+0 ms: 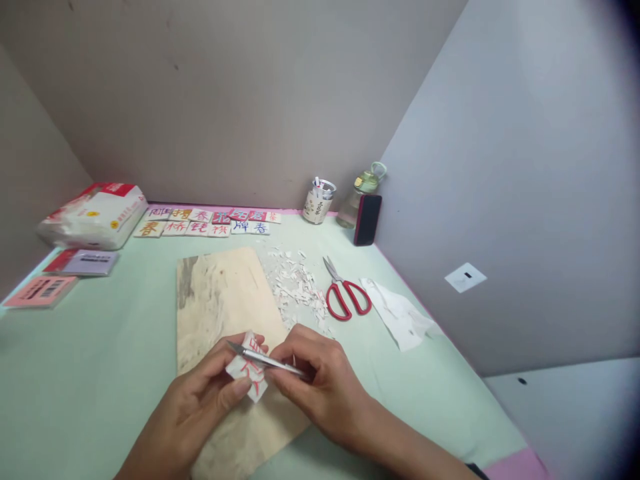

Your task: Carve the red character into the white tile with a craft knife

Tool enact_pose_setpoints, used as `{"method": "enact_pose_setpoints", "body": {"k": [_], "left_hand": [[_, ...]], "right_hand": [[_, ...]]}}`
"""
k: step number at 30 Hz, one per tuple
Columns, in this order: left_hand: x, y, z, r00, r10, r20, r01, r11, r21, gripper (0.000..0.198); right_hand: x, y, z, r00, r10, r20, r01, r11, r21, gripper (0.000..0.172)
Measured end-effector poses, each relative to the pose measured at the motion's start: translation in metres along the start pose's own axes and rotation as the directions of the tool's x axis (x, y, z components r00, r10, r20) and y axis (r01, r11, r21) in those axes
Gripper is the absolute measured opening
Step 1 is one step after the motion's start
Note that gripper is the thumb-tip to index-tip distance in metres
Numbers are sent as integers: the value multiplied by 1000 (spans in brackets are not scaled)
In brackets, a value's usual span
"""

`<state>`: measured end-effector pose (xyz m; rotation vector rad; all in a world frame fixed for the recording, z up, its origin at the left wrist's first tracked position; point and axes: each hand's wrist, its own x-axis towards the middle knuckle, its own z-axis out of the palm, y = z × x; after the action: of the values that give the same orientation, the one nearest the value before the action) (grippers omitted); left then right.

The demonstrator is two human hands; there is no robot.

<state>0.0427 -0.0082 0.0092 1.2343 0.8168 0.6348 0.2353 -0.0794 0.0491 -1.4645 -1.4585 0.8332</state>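
Between thumb and fingers, my left hand [203,393] pinches a small white paper piece [256,389] bearing a red character. My right hand [317,373] is closed round a silver craft knife [273,361], whose pointed blade lies across the paper and points left. Some right fingertips also seem to touch the paper's right edge; whether they grip it I cannot tell. Both hands are above a pale wooden board [225,287] with grey smears. Beyond the right hand lie white paper scraps [299,283] and red-handled scissors [345,290] with their blades slightly apart.
Two rows of character squares [200,222] lie at the back. A tissue pack [97,213] and flat packets [83,262] are left. A tin of pens [319,201], a bottle [350,203] and a phone [367,220] stand back right. Crumpled tissue [397,317] lies right of the scissors.
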Motion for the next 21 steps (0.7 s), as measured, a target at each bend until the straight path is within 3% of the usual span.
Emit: {"method": "enact_pose_setpoints", "body": {"k": [4, 8, 13, 18, 21], "left_hand": [[-5, 1, 10, 992, 62, -107, -59, 998, 27, 35], [-1, -6, 3, 994, 113, 8, -113, 982, 153, 28], [1, -6, -1, 990, 133, 50, -140, 978, 153, 30], [2, -7, -5, 987, 67, 144, -91, 983, 162, 33], [6, -13, -11, 996, 39, 78, -49, 989, 137, 43]], "right_hand": [[-1, 2, 1, 1000, -1, -3, 1, 1000, -22, 11], [2, 2, 3, 1000, -14, 4, 14, 999, -44, 10], [5, 3, 7, 1000, 9, 0, -9, 1000, 0, 13], [6, 3, 7, 987, 134, 87, -149, 969, 198, 14], [5, -1, 5, 963, 187, 192, -245, 906, 344, 10]]}}
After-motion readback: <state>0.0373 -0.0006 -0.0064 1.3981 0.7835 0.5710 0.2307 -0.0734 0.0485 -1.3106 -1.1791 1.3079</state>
